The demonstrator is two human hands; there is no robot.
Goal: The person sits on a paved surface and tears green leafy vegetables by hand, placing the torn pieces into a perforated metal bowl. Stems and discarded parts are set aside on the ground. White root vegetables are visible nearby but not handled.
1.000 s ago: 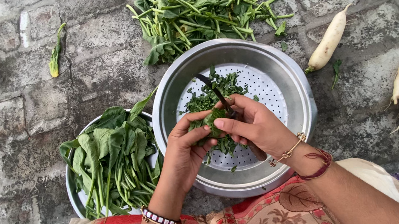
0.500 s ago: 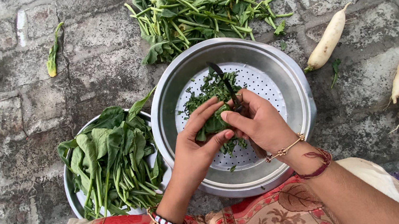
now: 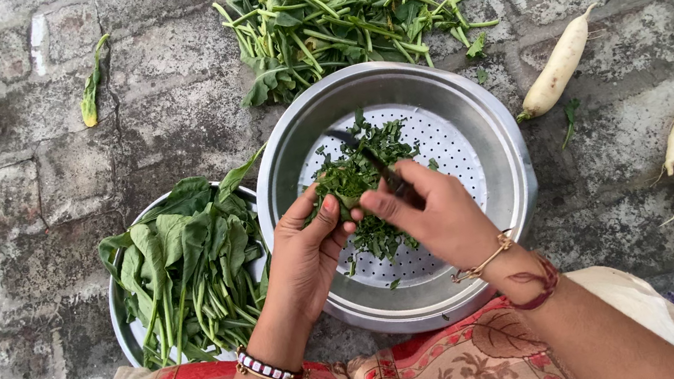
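Observation:
My left hand [image 3: 304, 253] grips a tight bunch of green leaves [image 3: 345, 181] over a round perforated metal colander [image 3: 491, 138]. My right hand [image 3: 438, 214] holds a dark knife [image 3: 368, 160] whose blade lies across the bunch. Chopped greens [image 3: 380, 232] lie scattered on the colander's holed bottom below both hands. Both wrists wear bangles.
A metal plate [image 3: 119, 319] heaped with whole green leaves sits left of the colander. A pile of leafy stems [image 3: 327, 15] lies beyond it on the stone paving. White radishes [image 3: 557, 69] lie to the right, several near the edge. A lone leaf [image 3: 91, 89] lies far left. Patterned cloth covers my lap.
Both hands have lifted slightly away from me over the colander, and the knife has shifted along the bunch. More chopped greens lie in the colander.

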